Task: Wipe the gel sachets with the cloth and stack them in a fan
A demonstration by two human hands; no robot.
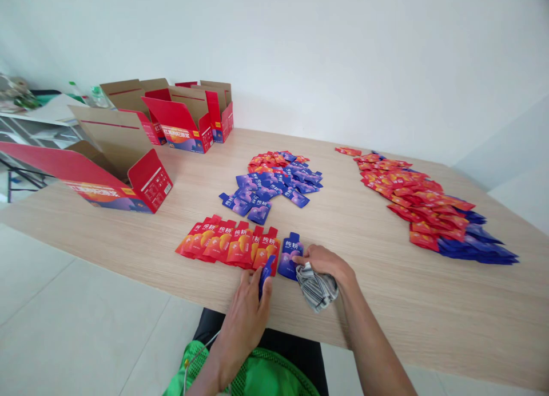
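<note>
My left hand (pixel 246 310) pinches a blue pouch (pixel 266 273) upright at the table's near edge, beside a row of several red pouches (pixel 229 244) laid overlapping. My right hand (pixel 323 264) is closed round a striped grey cloth (pixel 316 290) and its fingertips touch another blue pouch (pixel 290 256) lying flat at the right end of that row.
A loose heap of blue and red pouches (pixel 277 181) lies mid-table. A long pile of red and blue pouches (pixel 429 204) runs along the right. Open red cardboard boxes stand at the left (pixel 124 173) and back left (pixel 189 121). The wooden table (pixel 386 304) ends close to my body.
</note>
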